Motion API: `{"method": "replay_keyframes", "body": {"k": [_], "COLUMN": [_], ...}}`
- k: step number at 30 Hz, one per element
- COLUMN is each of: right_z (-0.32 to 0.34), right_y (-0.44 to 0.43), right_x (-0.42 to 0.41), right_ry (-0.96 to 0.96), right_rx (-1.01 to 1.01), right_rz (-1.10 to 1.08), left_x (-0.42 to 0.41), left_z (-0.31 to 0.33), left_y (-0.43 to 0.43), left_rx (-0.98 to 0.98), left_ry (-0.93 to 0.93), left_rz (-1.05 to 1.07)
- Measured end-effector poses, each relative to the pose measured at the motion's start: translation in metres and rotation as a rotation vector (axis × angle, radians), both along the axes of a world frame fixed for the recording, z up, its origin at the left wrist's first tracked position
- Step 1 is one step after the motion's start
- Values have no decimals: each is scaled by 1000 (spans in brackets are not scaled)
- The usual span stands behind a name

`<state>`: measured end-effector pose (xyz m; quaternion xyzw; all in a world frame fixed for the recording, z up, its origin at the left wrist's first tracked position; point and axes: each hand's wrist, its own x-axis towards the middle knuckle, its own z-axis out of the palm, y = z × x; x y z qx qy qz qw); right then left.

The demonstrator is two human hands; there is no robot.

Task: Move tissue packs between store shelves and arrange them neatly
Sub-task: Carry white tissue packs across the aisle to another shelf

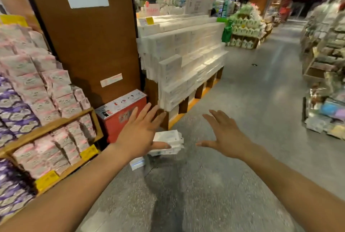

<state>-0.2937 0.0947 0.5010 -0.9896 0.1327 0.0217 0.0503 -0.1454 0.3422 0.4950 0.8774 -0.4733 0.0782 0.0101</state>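
Observation:
Both my arms reach forward over the aisle floor. My left hand (141,131) is spread with straight fingers and holds nothing. My right hand (224,134) is also spread and empty, about a hand's width to the right. Between and beyond them white tissue packs (172,141) lie stacked on the floor, partly hidden by my left thumb. A smaller white and blue pack (137,163) lies just in front of that stack. A tall stepped display of white tissue packs (186,63) stands behind on a wooden base.
Wooden shelves (61,125) on the left hold pink and purple tissue packs. A red box (123,114) sits against a brown pillar (89,45). More shelving (324,82) lines the right side. A person (209,4) stands far back. Grey floor (242,101) runs down the aisle.

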Motion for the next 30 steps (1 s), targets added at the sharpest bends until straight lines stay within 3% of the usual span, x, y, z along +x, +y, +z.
{"method": "replay_keyframes", "body": {"k": [14, 26, 30], "right_z": [-13, -108, -183], "right_y": [-172, -281, -315], "right_x": [281, 492, 556], "right_ry": [113, 200, 219], "right_rx": [46, 131, 150], "right_rz": [124, 96, 75], "left_x": [242, 470, 529], "left_z": [-34, -139, -207], "left_y": [-154, -266, -289], "left_rx": [27, 82, 157], "left_ry": [109, 189, 320], "left_rz": [106, 216, 294]}}
